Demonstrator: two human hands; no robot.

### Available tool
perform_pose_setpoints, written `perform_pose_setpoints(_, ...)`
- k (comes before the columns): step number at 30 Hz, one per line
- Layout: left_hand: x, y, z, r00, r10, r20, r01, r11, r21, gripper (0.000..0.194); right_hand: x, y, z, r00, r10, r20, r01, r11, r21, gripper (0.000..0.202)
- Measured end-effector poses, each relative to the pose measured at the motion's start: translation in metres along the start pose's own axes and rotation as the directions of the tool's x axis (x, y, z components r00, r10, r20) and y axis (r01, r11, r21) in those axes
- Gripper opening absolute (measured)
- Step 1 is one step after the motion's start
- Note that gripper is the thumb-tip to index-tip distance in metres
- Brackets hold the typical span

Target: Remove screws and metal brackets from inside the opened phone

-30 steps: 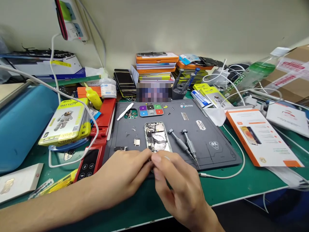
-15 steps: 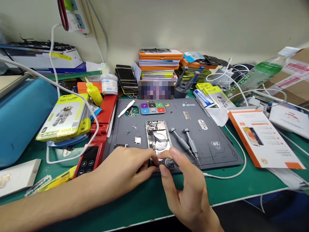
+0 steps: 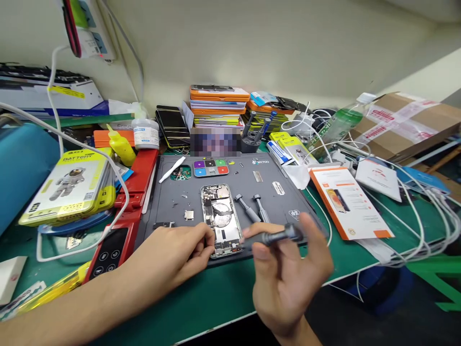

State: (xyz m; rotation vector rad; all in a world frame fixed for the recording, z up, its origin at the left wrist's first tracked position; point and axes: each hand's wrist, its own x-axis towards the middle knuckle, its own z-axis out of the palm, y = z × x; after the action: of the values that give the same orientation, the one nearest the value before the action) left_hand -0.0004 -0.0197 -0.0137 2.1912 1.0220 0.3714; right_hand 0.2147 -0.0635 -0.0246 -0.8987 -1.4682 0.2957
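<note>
Both forearms bare, no sleeves; left hand (image 3: 173, 257) and right hand (image 3: 288, 274) ungloved.

The phone (image 3: 220, 218) is lying on the mat (image 3: 288, 192) on the counter (image 3: 216, 298), two screwdrivers (image 3: 252, 209) just right of it, stacked boxes (image 3: 218, 105) sitting behind.

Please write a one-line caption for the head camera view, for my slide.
Left hand steadies an opened phone on a grey repair mat; right hand holds a screwdriver.

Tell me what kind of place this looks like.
Probably a phone repair bench: an opened phone lies on a grey work mat, with precision screwdrivers beside it and battery packs stacked nearby.
</note>
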Motion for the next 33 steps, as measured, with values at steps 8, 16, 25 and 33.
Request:
perform_pose_setpoints(8,0.001,0.002,-0.005,0.998,-0.049,0.043,0.051,0.998,-0.028,0.011,0.024,0.007,-0.020,0.958,0.262,-0.119,-0.255,0.965,0.068,0.050)
perform_pose_setpoints(16,-0.001,-0.001,-0.003,0.992,0.122,-0.037,-0.119,0.991,0.068,0.006,0.004,-0.004,0.001,0.987,0.138,0.079,-0.136,0.990,-0.028,0.063)
perform_pose_setpoints(25,-0.004,0.002,-0.001,0.981,0.152,-0.120,-0.152,0.988,0.007,0.011,0.002,-0.002,0.004,0.984,0.135,0.117,-0.132,0.991,-0.030,0.066)
perform_pose_setpoints(33,0.003,0.007,-0.012,0.995,-0.081,-0.063,0.071,0.987,-0.146,0.010,-0.001,0.000,0.003,0.971,0.073,0.227,-0.071,0.997,-0.016,0.071)
